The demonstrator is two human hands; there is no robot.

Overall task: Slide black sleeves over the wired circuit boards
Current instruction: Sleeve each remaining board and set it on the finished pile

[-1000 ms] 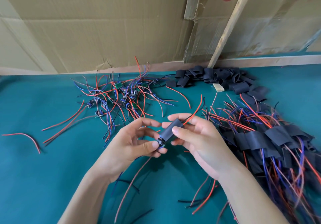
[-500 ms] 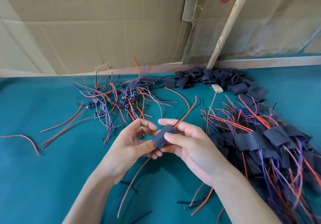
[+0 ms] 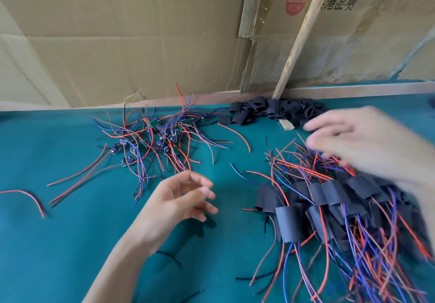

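A tangle of bare circuit boards (image 3: 162, 142) with red, blue and black wires lies at the back left of the teal table. Empty black sleeves (image 3: 270, 112) are heaped at the back centre. A big pile of sleeved boards (image 3: 329, 199) with trailing wires fills the right side. My left hand (image 3: 181, 199) hovers over the table centre, fingers loosely curled, holding nothing. My right hand (image 3: 367, 145) is blurred, fingers spread, above the far part of the sleeved pile near the empty sleeves, and it holds nothing that I can see.
Cardboard sheets (image 3: 117, 39) and a leaning wooden stick (image 3: 303, 32) stand behind the table's back edge. Loose red wires (image 3: 30, 199) lie at the far left, and short black wire offcuts (image 3: 171, 258) lie near my left forearm.
Both hands let go of the sleeved board they held together. My right hand swung right and back over the sleeved pile, and my left hand stayed near the centre.
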